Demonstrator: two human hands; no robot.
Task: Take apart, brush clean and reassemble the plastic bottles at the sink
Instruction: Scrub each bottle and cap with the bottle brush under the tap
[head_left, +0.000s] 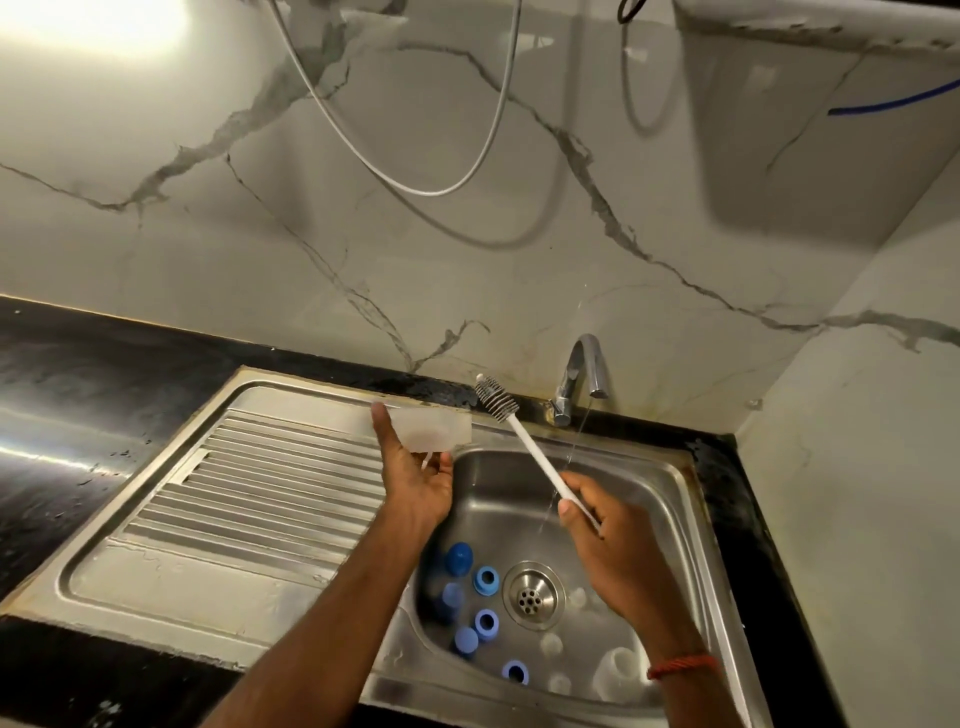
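View from above of a steel sink (498, 499) set in a black counter (78, 364), in the lower half of the frame.

Left of centre, the left hand (415, 483) holds a clear plastic bottle (434, 430) on its side, thumb along one wall and fingers curled under the other. The bottle is over the near edge of the ribbed drainboard (260, 483), with its open end apparently towards the right. The right hand (597, 530) grips the low end of a white brush (534, 456). The bristle head points up and left, just beside the bottle's right end and not yet inside. A thin stream falls from the tap (584, 364) at centre right, passing close behind the handle.

The step in hand looks like brushing this bottle's inside. To do it well, line the bristles up with the mouth, hold the bottle firmly, push to the bottom and twist, working over the basin so drips land there.

In the basin at the bottom centre lie three blue rings (485, 579), blue caps (458, 557) and several clear pieces, too faint to name, around the drain (534, 595). The forearms cross above them. A white hose (415, 189) loops down the marble wall at upper centre. Nothing blocks the brush's way into the bottle, but the running water could splash off the handle.
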